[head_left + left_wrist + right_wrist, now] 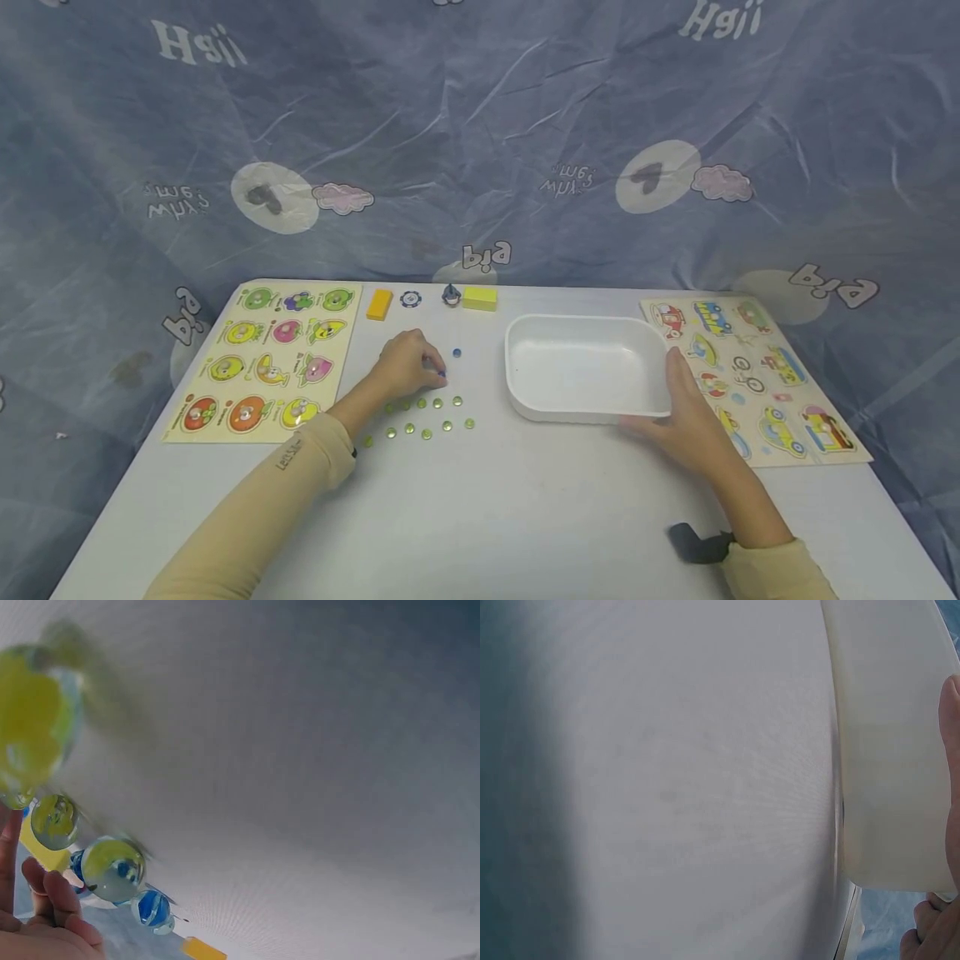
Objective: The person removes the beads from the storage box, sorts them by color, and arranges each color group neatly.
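My left hand (407,365) is at the left-centre of the white table, thumb and fingertips pinching a small blue marble (442,374). Just beyond those fingertips lies another blue marble (457,353). Nearer to me, glass marbles with yellow-green swirls (427,434) lie in two rough rows, partly under the wrist. The left wrist view shows some close up, including one yellow-swirled marble (112,868) and a blue-swirled marble (154,909). My right hand (686,421) grips the right end of a white plastic tub (585,414), thumb along its near side. No contents show inside the tub.
A fruit puzzle board (247,362) lies on the left, a vehicle puzzle board (750,379) on the right, partly behind my right hand. Along the back are an orange block (379,305), a poker chip (410,299), a small dark figurine (451,296) and a yellow block (480,298).
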`<state>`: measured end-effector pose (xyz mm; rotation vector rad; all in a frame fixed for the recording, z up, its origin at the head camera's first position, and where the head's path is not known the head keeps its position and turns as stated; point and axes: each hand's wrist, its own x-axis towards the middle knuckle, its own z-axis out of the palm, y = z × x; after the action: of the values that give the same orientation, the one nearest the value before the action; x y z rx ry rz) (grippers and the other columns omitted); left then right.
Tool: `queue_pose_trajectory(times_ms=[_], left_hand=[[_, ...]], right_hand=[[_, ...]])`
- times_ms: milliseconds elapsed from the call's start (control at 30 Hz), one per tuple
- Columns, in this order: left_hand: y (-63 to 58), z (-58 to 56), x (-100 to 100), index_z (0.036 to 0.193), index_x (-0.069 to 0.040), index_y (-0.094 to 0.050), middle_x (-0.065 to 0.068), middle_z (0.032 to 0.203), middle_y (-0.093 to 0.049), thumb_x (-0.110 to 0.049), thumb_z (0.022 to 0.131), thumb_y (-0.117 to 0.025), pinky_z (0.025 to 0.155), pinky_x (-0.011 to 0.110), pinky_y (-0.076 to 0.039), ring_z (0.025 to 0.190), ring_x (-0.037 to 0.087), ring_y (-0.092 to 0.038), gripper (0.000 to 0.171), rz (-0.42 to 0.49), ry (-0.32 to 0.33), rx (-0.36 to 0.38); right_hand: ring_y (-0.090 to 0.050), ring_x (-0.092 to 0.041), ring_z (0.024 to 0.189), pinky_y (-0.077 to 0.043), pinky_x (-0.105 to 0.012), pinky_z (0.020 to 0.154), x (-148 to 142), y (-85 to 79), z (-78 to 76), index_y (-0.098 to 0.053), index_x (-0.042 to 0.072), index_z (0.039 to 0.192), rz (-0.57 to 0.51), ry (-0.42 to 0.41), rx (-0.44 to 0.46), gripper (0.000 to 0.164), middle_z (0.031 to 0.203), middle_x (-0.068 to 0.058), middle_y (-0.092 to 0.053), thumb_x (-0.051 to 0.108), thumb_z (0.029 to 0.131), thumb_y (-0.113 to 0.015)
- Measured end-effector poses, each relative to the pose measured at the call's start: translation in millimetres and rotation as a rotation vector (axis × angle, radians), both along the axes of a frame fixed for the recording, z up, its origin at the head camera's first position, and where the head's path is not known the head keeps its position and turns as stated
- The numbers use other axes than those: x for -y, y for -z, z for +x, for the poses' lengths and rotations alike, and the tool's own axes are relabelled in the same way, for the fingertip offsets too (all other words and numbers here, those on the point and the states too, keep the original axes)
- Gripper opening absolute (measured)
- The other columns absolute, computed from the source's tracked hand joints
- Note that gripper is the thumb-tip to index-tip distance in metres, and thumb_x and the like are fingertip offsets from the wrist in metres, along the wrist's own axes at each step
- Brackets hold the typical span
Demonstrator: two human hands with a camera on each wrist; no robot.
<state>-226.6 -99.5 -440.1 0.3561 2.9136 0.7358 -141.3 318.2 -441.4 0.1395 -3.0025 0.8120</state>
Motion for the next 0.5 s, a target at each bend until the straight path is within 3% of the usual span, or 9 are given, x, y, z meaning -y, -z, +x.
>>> queue_pose_trajectory(times_ms=[333,500], left_hand=[[-1.6,1.5,1,0.087,-0.025,-0.075,-0.002,0.088,-0.054,-0.034,0.066,-0.084,0.077,0.030,-0.038,0.083,0.016,-0.049,0.024,0.023,-0.014,0.009],[-13.3,4.6,-1,0.093,-0.022,-0.074,0.002,0.090,-0.055,-0.031,0.070,-0.083,0.075,0.030,-0.040,0.085,0.017,-0.048,0.027,0.109,-0.012,0.007]], right_hand=[[0.007,-0.035,0.146,-0.008,-0.059,0.115,-1,1.2,-1.0,0.016,0.013,0.149,-0.002,-0.012,-0.021,0.128,0.157,-0.006,0.018,0.067,0.069,-0.069],[0.009,-0.034,0.146,-0.007,-0.059,0.115,-1,0.9,0.0,0.017,0.013,0.149,0.003,-0.007,-0.012,0.129,0.157,-0.006,0.019,0.068,0.069,-0.068]])
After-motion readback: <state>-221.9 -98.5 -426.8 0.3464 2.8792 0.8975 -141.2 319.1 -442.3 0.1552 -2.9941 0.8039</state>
